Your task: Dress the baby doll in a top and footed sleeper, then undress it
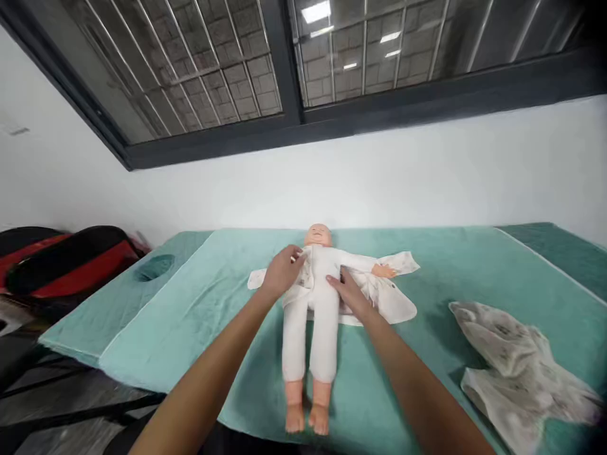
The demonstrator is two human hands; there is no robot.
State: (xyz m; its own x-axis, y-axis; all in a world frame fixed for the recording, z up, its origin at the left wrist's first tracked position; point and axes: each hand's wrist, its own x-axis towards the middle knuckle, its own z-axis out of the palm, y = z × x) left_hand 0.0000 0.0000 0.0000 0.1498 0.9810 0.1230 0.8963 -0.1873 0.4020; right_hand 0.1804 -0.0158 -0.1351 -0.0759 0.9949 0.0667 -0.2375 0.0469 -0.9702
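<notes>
1. Baby doll (313, 297): lies face up on the teal towel (190, 303) that covers the table. Its head points toward the white wall (427, 177) and its bare feet point toward the near edge. It wears a white one-piece suit.
2. Printed garment (391, 302): lies spread open under the doll's torso. One panel fans out on the person's right. One sleeve is on the doll's arm on that side, with the doll's hand showing at the cuff.
3. Left hand (283, 272): rests at the doll's shoulder on the person's left. The fingers are curled around the edge of the printed garment's panel there and grip the cloth against the doll's chest.
4. Right hand (351, 292): lies flat at the doll's waist on the person's right. The fingers are extended and not closed on anything. The palm and fingertips touch the doll's white suit and the open panel beside it.
5. Both forearms reach in from the near edge, one on each side of the doll's legs.
6. Crumpled cloth (516, 370): a pale printed fabric heap on the towel, to the right and well apart from the doll.
7. Red and black bag (61, 259): sits beyond the table's left end.
8. Dark-framed window (199, 69): runs above the wall, with a grille behind the glass.
</notes>
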